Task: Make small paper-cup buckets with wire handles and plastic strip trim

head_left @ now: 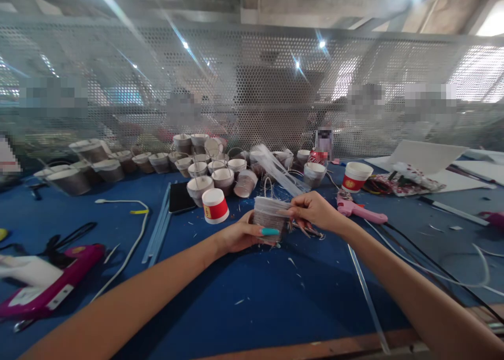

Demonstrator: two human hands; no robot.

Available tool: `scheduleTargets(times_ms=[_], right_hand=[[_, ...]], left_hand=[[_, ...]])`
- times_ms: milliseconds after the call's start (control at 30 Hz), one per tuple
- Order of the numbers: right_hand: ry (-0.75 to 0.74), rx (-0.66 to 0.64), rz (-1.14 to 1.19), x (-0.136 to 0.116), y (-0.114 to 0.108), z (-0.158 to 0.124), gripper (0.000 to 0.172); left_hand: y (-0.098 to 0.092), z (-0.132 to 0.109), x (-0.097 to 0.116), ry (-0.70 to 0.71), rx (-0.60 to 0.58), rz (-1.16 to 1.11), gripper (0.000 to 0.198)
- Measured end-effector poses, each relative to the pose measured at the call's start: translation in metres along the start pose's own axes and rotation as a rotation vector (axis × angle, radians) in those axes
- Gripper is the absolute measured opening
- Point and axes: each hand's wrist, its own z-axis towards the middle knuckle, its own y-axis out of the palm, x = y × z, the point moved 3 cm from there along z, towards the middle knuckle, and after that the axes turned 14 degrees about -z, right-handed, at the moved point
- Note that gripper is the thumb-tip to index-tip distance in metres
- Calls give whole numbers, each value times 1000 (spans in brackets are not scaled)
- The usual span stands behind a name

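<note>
My left hand is wrapped round a small cup covered in brown twine, its long teal thumbnail lying across the front. A thin handle loop stands up from the cup's rim. My right hand pinches a whitish translucent strip at the cup's right upper side; the strip lies across the cup's top band and its loose length rises up and to the left. Just left of the cup, a red and white paper cup rests upside down on the blue table.
Several twine-wrapped cups with handles crowd the back. A pink glue gun and stacked paper cups are to the right. Clear glue sticks, a black phone-like slab and a magenta device lie left. A perforated screen stands behind.
</note>
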Motion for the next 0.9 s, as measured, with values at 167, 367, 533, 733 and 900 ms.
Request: scheduleTargets(times_ms=[167, 367, 533, 733, 900], right_hand=[[-12, 9, 2, 0, 3, -1, 31], [-22, 27, -19, -4, 12, -2, 33], [-36, 13, -27, -4, 11, -3, 34], [-49, -46, -50, -4, 6, -2, 35], [-36, -41, -36, -5, 5, -3, 37]], left_hand=[[1, 0, -1, -34, -77, -24, 59], [6, 2, -4, 19, -63, 61, 59], [8, 4, -2, 60, -32, 102, 57], [5, 3, -3, 34, -16, 81, 56], [3, 2, -2, 36, -43, 34, 58]])
